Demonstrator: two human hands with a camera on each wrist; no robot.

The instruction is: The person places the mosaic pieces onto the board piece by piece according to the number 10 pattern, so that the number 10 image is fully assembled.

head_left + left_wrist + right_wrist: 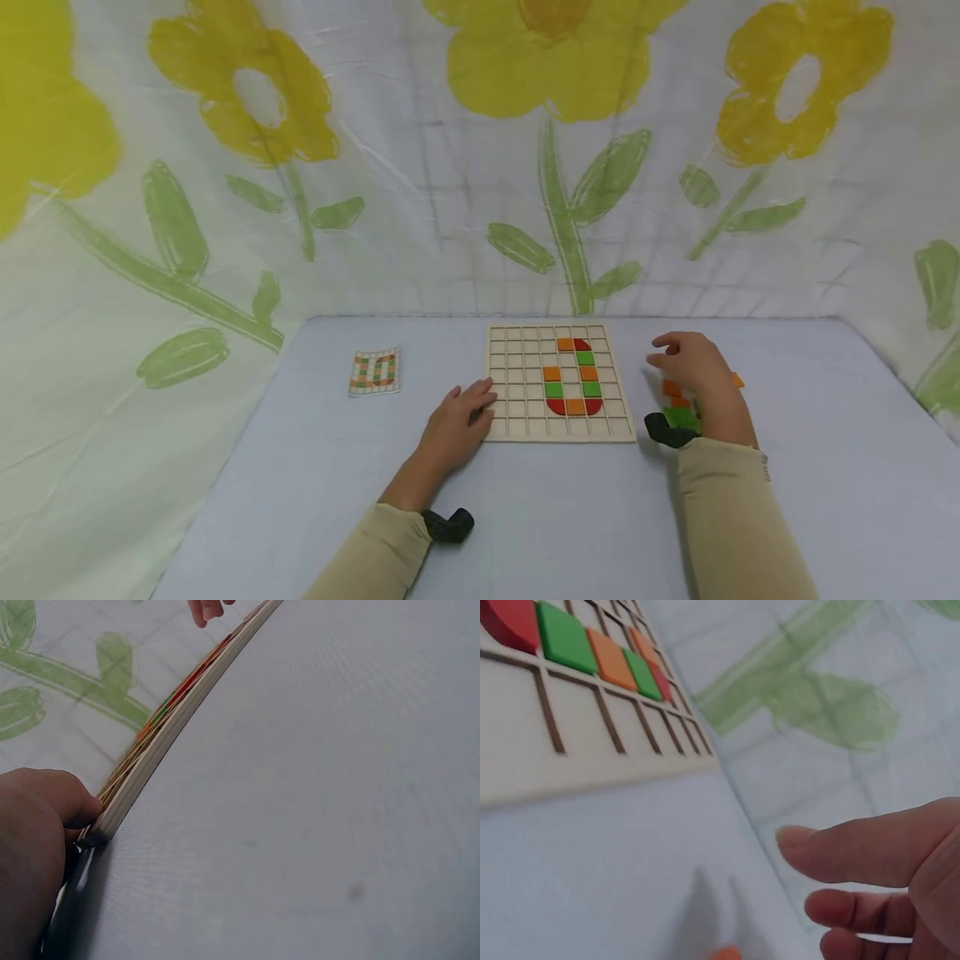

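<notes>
A wooden grid board [517, 425] lies flat, with orange, green and red pieces [575, 407] set in several of its squares. My left hand [456, 425] rests at the board's left edge, its fingers fairly straight; in the left wrist view the thumb [75, 802] touches the board's corner. To the right of the board, my right hand [693, 362] hovers above the table, thumb and fingers apart, nothing seen between them. Loose orange and green pieces [678, 417] lie under and beside that wrist, which hides part of them.
On the table's left lies a small pattern card [375, 372] printed with orange, green and red squares on a grid. A white curtain with painted yellow flowers [551, 67] hangs behind the table [555, 517]. Each wrist wears a black camera band [448, 527].
</notes>
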